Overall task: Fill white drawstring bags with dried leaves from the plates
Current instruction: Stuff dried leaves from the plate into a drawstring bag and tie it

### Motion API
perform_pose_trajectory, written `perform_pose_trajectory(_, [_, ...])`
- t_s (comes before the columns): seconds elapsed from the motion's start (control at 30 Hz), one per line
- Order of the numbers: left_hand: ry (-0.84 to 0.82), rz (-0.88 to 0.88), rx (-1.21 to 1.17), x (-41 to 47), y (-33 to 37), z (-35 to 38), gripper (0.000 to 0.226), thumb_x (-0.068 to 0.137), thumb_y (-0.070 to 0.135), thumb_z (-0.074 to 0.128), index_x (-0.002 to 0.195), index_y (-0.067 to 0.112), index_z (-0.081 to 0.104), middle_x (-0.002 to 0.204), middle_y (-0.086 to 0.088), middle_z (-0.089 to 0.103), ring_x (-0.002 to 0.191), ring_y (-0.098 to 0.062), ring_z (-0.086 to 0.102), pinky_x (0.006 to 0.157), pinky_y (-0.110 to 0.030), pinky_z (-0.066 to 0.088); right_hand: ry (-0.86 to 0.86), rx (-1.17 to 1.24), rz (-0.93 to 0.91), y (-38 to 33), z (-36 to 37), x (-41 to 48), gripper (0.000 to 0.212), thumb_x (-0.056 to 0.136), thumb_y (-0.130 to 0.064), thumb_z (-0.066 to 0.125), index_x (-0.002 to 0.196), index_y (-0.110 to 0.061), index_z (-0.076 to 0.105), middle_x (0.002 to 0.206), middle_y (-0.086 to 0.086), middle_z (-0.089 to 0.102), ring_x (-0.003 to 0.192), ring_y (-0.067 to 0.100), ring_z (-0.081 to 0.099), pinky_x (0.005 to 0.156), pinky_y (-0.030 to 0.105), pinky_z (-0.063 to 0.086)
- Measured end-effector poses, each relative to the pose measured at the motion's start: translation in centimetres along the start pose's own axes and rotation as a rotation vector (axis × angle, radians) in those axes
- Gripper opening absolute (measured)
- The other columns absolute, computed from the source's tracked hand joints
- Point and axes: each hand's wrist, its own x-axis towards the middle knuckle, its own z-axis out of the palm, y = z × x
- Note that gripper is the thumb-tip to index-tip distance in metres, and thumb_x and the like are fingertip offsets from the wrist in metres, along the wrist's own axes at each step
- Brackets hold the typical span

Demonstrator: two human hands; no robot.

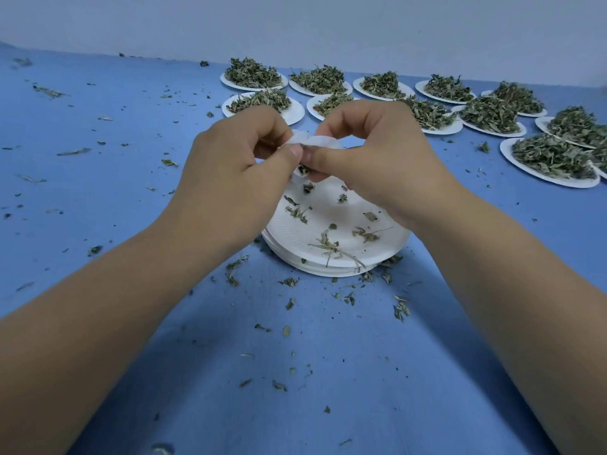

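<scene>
Blue tabletop underneath: left hand and right hand both pinch the white bag between them, above a near-empty plate.

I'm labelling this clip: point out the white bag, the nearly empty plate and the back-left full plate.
white bag [320, 141], head view, top fabric edge.
nearly empty plate [292, 234], head view, bare left side.
back-left full plate [254, 88], head view, near rim.

Left hand and right hand pinch a small white fabric bag above a nearly bare white paper plate on the blue table.
</scene>
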Motion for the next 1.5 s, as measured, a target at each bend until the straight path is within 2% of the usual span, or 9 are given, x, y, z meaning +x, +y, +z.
perform_pose_trajectory(0.27, [-0.068, 0.154, 0.115, -1.3, 1.4, 1.0, 0.009, 0.092, 0.024, 0.062, 0.084, 0.022, 0.064, 0.087, 0.007, 0.065, 0.081, -0.008, 0.066, 0.071, -0.024, 0.05, 0.129, -0.37, -0.014, 0.3, 0.8, 0.5, 0.008, 0.071, -0.004, 0.062, 0.076, -0.01, 0.06, 0.069, -0.001, 0.061, 0.071, 0.023, 0.07, 0.047, 0.03, 0.044])
perform_pose_trajectory(0.47, [0.168, 0.093, 0.256, 0.0, 0.0, 0.3, 0.01, 0.093, 0.029, 0.06, 0.084, 0.022, 0.061, 0.07, 0.003, 0.066, 0.068, -0.013, 0.064, 0.069, -0.029, 0.049, -0.054, -0.103, 0.019, -0.4, 0.0, 0.3, 0.009, 0.084, -0.013, 0.071, 0.091, -0.014, 0.066, 0.089, -0.003, 0.071, 0.069, 0.011, 0.073, 0.047, 0.018, 0.045])
perform_pose_trajectory(0.63, [0.136, 0.155, 0.223, -0.1, 0.2, 0.8, 0.009, 0.088, 0.025, 0.063, 0.08, 0.022, 0.06, 0.061, 0.003, 0.061, 0.064, -0.015, 0.058, 0.061, -0.023, 0.046, -0.011, -0.394, -0.008, -1.1, 1.0, 1.4, 0.02, 0.079, -0.021, 0.073, 0.07, -0.022, 0.055, 0.061, -0.009, 0.055, 0.053, 0.006, 0.046, 0.05, 0.02, 0.036])
perform_pose_trajectory(0.8, [0.15, 0.117, 0.198, 0.5, -0.2, -0.4, 0.011, 0.083, 0.029, 0.059, 0.077, 0.02, 0.06, 0.062, 0.0, 0.063, 0.06, -0.019, 0.059, 0.06, -0.029, 0.049, -0.047, -0.311, 0.054, -2.0, 1.5, 2.7, 0.02, 0.079, -0.018, 0.071, 0.069, -0.017, 0.054, 0.048, -0.012, 0.041, 0.043, 0.006, 0.035, 0.041, 0.017, 0.029])
perform_pose_trajectory(1.0, [0.084, 0.112, 0.146, 0.5, -0.4, -0.4, 0.009, 0.082, 0.024, 0.063, 0.074, 0.019, 0.06, 0.062, -0.001, 0.064, 0.061, -0.019, 0.062, 0.063, -0.032, 0.053, 0.016, -0.742, -0.088, -1.9, 2.8, 3.3, 0.016, 0.077, -0.019, 0.065, 0.082, -0.02, 0.049, 0.081, -0.004, 0.054, 0.079, 0.02, 0.05, 0.061, 0.031, 0.036])
perform_pose_trajectory(1.1, [0.164, 0.092, 0.254, 1.0, -1.2, -1.2, 0.009, 0.077, 0.024, 0.061, 0.071, 0.019, 0.057, 0.056, 0.003, 0.056, 0.053, -0.01, 0.049, 0.056, -0.015, 0.04, 0.016, -0.617, -0.141, -2.0, 2.8, 3.1, 0.017, 0.08, -0.026, 0.068, 0.082, -0.019, 0.053, 0.076, -0.007, 0.054, 0.072, 0.013, 0.048, 0.061, 0.03, 0.037])
perform_pose_trajectory(1.2, [0.172, 0.069, 0.282, 1.3, -1.5, -1.8, 0.009, 0.073, 0.022, 0.061, 0.07, 0.017, 0.055, 0.054, 0.002, 0.052, 0.052, -0.008, 0.043, 0.052, -0.013, 0.036, -0.026, -0.513, -0.129, -2.1, 2.9, 2.8, 0.014, 0.079, -0.026, 0.067, 0.089, -0.021, 0.059, 0.086, -0.009, 0.063, 0.075, 0.008, 0.054, 0.061, 0.021, 0.042])
perform_pose_trajectory(1.33, [0.098, 0.11, 0.217, 1.0, -0.8, -1.4, 0.013, 0.069, 0.027, 0.059, 0.066, 0.016, 0.052, 0.051, 0.004, 0.047, 0.05, -0.008, 0.039, 0.05, -0.012, 0.034, -0.011, -0.66, -0.076, -1.9, 3.9, 3.8, 0.01, 0.081, -0.019, 0.064, 0.086, -0.021, 0.057, 0.087, -0.002, 0.062, 0.085, 0.02, 0.059, 0.065, 0.033, 0.044])
perform_pose_trajectory(1.5, [0.136, 0.068, 0.274, 1.3, -1.3, -2.1, 0.013, 0.072, 0.018, 0.062, 0.066, 0.013, 0.051, 0.052, 0.003, 0.045, 0.05, -0.009, 0.037, 0.048, -0.013, 0.031, -0.014, -0.596, -0.136, -1.8, 4.2, 2.7, 0.017, 0.081, -0.028, 0.068, 0.081, -0.022, 0.052, 0.078, -0.005, 0.061, 0.069, 0.015, 0.058, 0.059, 0.032, 0.043])
